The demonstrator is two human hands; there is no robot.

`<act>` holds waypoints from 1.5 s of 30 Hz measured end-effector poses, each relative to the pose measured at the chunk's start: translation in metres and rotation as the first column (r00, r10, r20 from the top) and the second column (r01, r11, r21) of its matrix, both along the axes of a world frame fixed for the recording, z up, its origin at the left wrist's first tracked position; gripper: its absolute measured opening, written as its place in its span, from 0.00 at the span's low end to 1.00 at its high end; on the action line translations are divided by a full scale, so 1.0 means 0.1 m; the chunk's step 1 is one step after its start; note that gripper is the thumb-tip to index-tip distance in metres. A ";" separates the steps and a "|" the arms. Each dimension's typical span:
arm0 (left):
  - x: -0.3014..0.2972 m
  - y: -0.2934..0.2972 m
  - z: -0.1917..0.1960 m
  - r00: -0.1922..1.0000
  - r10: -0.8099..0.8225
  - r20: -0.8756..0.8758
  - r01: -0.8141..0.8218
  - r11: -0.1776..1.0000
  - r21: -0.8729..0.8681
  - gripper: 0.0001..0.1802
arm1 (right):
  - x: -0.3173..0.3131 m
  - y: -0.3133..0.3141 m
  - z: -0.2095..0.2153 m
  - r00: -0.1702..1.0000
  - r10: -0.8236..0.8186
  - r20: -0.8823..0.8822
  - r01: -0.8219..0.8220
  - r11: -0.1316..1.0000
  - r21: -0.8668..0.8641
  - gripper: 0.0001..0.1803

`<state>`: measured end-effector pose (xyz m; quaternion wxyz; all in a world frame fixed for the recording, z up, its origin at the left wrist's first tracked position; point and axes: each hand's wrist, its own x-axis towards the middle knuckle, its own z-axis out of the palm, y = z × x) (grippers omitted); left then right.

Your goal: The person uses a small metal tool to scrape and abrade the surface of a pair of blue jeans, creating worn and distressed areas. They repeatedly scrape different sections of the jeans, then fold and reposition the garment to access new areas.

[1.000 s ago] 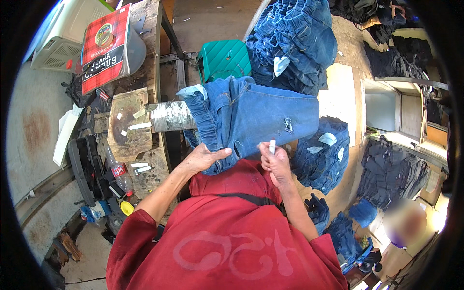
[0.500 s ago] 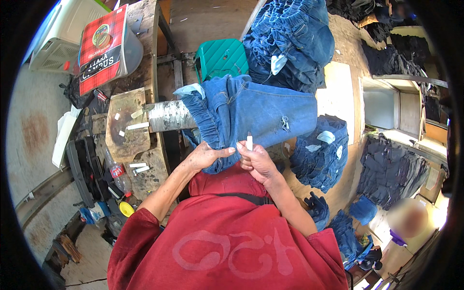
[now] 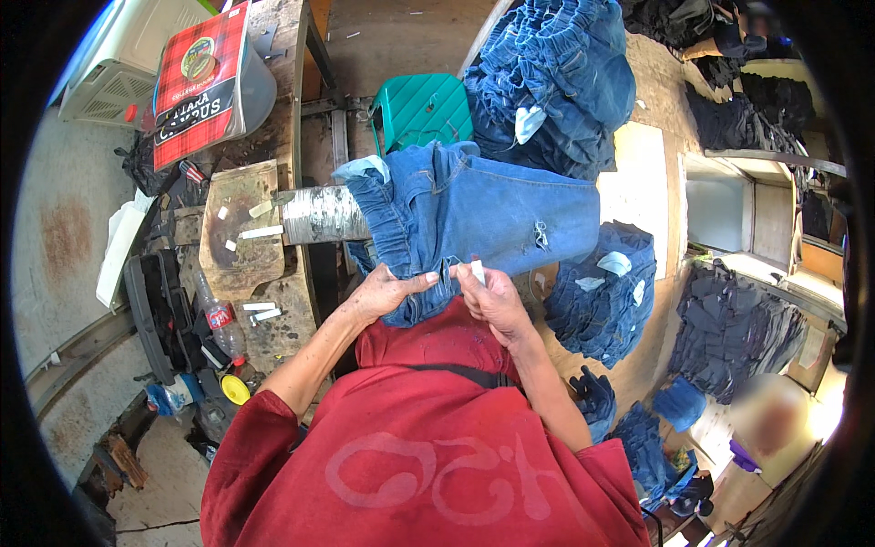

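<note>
On the cluttered workbench (image 3: 246,228) in front of the person, a pair of blue jeans (image 3: 474,205) is lying pulled over a silver cylinder (image 3: 314,214), with the waistband end bunching toward the person's left and the legs stretching off to the right. The near edge of the jeans is hanging just above the person's red shirt (image 3: 428,456), and both hands are meeting there, close together and nearly touching. The left hand (image 3: 387,292) is resting on the lower edge of the denim, its fingers closing on the fabric and its thumb pointing toward the other hand. The right hand (image 3: 492,296) is sitting just beside it, also against the cloth, and is pinching a small white tag (image 3: 478,270) upright between thumb and fingertips; the tag is standing right at the jeans' edge, though whether it is touching the cloth cannot be told.

Beyond the jeans, a green plastic stool (image 3: 421,109) is standing next to a tall heap of folded blue jeans (image 3: 556,82). To the person's right, another stack of dark denim (image 3: 602,296) with pale labels is lying near the right forearm. On the left part of the bench, a few white strips (image 3: 260,232) are lying scattered, and a plastic bottle (image 3: 219,319) is lying below them.
</note>
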<state>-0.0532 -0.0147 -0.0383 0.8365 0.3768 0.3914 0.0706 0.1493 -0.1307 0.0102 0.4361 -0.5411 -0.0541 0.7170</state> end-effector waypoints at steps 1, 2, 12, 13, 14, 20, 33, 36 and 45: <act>0.00 0.00 0.03 1.000 0.000 0.009 -0.001 0.999 0.032 0.20 | -0.03 0.01 0.03 0.994 0.053 0.098 -0.054 0.999 0.007 0.11; 0.00 0.00 0.06 1.000 -0.013 -0.009 0.013 0.998 0.058 0.20 | -0.07 0.03 0.04 0.982 0.070 0.173 -0.077 0.996 0.037 0.11; 0.02 0.01 0.06 0.994 -0.007 -0.106 0.016 0.996 0.087 0.22 | 0.02 -0.09 0.07 0.978 -0.083 -0.190 0.086 0.996 0.007 0.06; 0.01 0.00 0.07 0.997 0.017 -0.073 -0.008 0.993 0.116 0.23 | 0.02 -0.09 0.07 0.997 -0.063 -0.035 0.064 0.997 0.037 0.07; -0.01 -0.02 0.08 0.998 0.019 -0.059 -0.011 0.991 0.131 0.23 | 0.01 -0.09 0.06 0.992 -0.036 0.119 0.032 0.999 0.040 0.08; -0.04 -0.03 0.13 0.999 -0.041 -0.033 0.047 0.976 0.213 0.24 | -0.16 -0.06 0.01 0.945 0.080 0.317 -0.098 0.994 0.041 0.11; -0.02 -0.04 -0.01 0.993 -0.047 -0.108 0.070 0.972 0.223 0.24 | 0.00 -0.14 -0.03 0.974 0.004 -0.226 0.015 0.996 0.083 0.06; -0.02 -0.06 0.00 1.000 0.006 -0.009 -0.005 0.989 0.151 0.24 | 0.06 -0.16 -0.04 0.971 -0.027 -0.239 0.049 0.995 0.087 0.06; -0.02 -0.02 0.13 0.999 -0.034 0.010 0.030 0.966 0.256 0.23 | -0.18 -0.02 -0.02 0.956 0.036 0.291 -0.087 0.983 0.164 0.08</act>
